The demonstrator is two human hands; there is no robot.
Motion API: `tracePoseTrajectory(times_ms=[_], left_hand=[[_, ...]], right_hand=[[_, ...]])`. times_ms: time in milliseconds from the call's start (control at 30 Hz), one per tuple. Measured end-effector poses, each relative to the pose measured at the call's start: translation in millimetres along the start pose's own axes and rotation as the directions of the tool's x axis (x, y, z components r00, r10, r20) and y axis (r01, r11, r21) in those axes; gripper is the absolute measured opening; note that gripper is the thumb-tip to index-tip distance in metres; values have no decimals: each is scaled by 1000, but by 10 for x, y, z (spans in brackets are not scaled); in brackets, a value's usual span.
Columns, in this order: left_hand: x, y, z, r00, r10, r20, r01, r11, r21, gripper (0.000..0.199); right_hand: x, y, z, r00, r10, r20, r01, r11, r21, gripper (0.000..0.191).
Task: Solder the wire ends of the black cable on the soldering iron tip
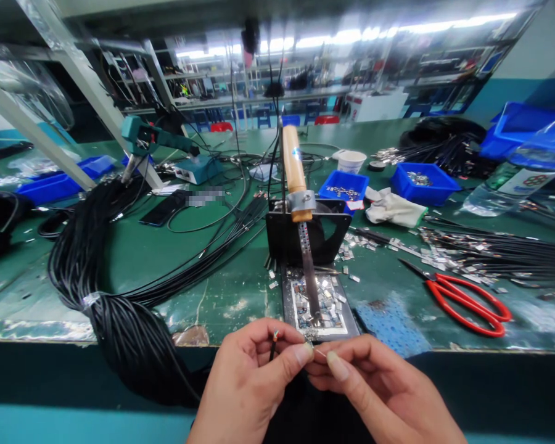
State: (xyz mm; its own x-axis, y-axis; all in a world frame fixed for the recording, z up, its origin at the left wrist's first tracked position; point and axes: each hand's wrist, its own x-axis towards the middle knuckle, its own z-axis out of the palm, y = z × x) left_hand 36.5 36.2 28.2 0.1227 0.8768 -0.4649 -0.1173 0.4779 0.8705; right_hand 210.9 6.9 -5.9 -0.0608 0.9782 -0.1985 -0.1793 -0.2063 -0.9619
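My left hand (259, 376) is closed, with thumb and forefinger pinched. A black cable (272, 353) passes between its fingers, and its stripped end shows small coloured wires. At the fingertips is a tiny silvery piece, too small to name. My right hand (374, 385) is closed too, its thumb and fingers pinching a thin pale wire (321, 353) that reaches toward the left fingertips. Just beyond the hands, a soldering iron (295, 166) with a wooden handle leans in a black stand (282, 240). Its tip rests over a tray (288, 302) of small metal connectors.
A thick bundle of black cables (81, 246) hangs over the table edge at left. Red-handled scissors (472, 302) and a blue sponge (391, 324) lie at right. Behind them are a glove (393, 206), blue bins (425, 185), a plastic bottle (513, 179) and a phone (164, 206).
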Motion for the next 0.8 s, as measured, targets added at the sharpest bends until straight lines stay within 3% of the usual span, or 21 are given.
tracePoseTrajectory(times_ms=[67,167,400,800], left_hand=[[11,3,8,1000,-9,-30,9,1000,9,24],[15,4,17,998,0,-61,0,1000,1,26],[39,16,14,1000,6,-6,-6,1000,-7,27],[74,32,23,999,19,-38,-15,995,101,26]], right_hand=[[25,12,-31,1000,-1,26,1,1000,-7,19],[43,15,-29,999,9,-35,-9,1000,21,19],[80,27,-79,1000,-15,24,15,1000,-11,15],[117,-32,-48,1000,-6,11,7,1000,-9,15]])
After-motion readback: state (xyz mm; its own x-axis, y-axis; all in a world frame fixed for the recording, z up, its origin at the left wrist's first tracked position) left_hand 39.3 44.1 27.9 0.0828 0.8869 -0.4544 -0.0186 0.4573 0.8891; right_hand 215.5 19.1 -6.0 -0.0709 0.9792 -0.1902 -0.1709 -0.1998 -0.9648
